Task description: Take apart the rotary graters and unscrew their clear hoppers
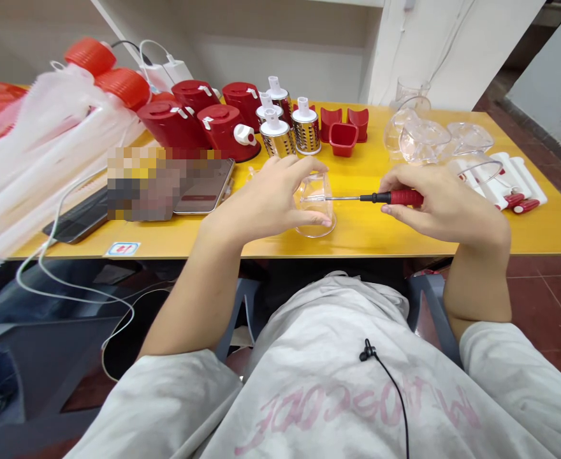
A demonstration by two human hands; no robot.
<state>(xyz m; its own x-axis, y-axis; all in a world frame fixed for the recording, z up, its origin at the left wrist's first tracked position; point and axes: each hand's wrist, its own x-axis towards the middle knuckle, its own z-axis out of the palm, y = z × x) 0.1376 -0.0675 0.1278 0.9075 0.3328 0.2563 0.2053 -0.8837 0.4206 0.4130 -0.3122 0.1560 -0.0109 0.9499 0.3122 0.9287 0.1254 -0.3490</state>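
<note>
My left hand [280, 194] is closed around a clear plastic cup-like part [322, 223], thumb and fingers on opposite sides of it, just above the table's front area. A screwdriver [405, 197] with a red and black handle lies level in my right hand [445, 197], fingers wrapped round the handle. Its metal shaft points left, and the tip reaches the clear part between the left thumb and fingers. Whether a screw sits at the tip is too small to tell.
Behind stand red housings [225, 131], metal grater drums [306, 131] and small red hoppers [343, 137]. Clear plastic parts [424, 140] and white handles [519, 178] lie at the right. Phones [206, 185], a white cable [60, 217] and plastic bags [70, 115] are at the left.
</note>
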